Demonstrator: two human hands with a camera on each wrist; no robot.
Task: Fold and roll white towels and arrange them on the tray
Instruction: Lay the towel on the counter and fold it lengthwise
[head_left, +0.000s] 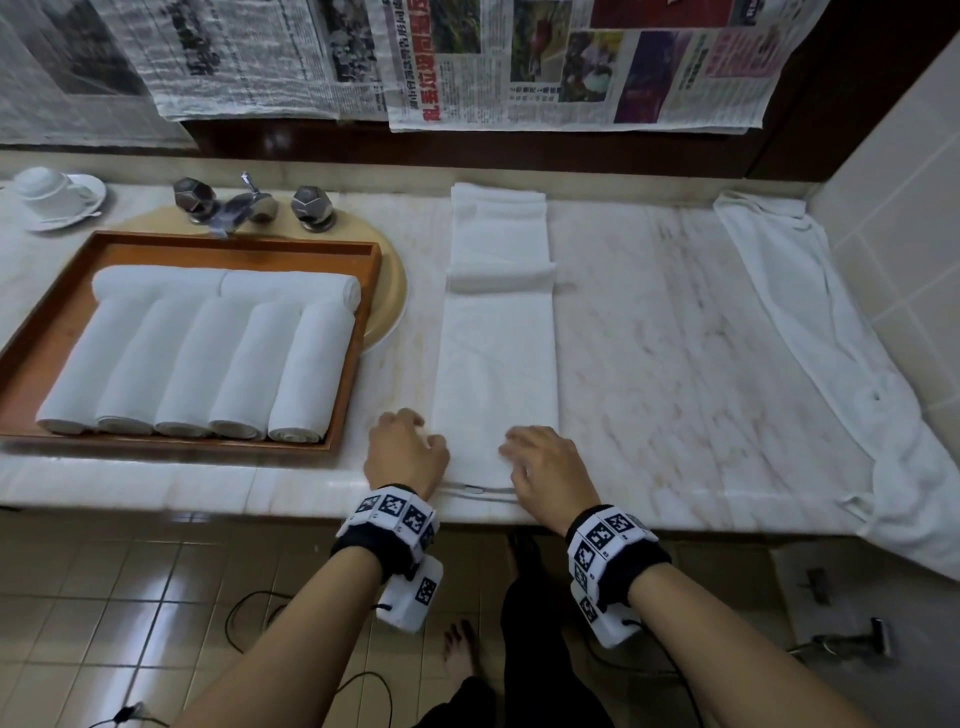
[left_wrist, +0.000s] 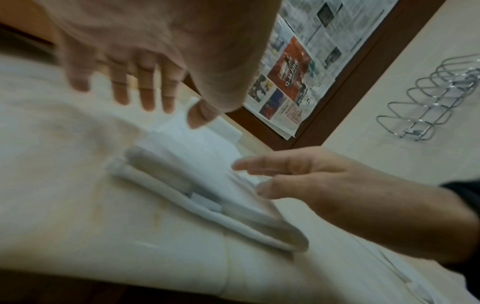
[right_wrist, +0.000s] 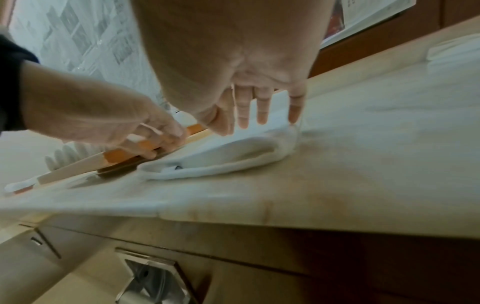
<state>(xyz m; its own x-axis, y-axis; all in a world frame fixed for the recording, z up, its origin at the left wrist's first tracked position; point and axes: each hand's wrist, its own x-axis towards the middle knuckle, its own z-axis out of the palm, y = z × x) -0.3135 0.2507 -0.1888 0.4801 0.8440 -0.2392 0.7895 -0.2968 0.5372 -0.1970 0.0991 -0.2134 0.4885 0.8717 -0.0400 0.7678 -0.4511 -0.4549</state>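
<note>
Towel (head_left: 496, 358), folded into a long narrow strip, lay on the counter (head_left: 675, 322) running away from the person, its far part doubled back in a fold across the strip and its near end at the counter's front edge. In the right wrist view that near end (right_wrist: 223, 158) bulged open in a loose loop. The left hand (head_left: 405, 449) rested at the strip's near left corner and the right hand (head_left: 545, 465) at its near right corner. The left fingers (left_wrist: 145, 90) were straight and spread above the cloth, holding nothing; the right fingers (right_wrist: 262, 107) pointed down, straight and apart, their tips at the cloth's edge, gripping nothing. To the left stood the tray (head_left: 52, 343), partly over the basin (head_left: 392, 291), carrying five rolls (head_left: 202, 364) side by side and two more rolls (head_left: 228, 285) laid end to end across the far side. Behind the tray sat the tap (head_left: 249, 202), and at the far left a cup (head_left: 41, 184) lay on a saucer. A loose towel (head_left: 810, 332) was draped along the counter's right end. Newspapers (head_left: 519, 62) hung above the counter.
</note>
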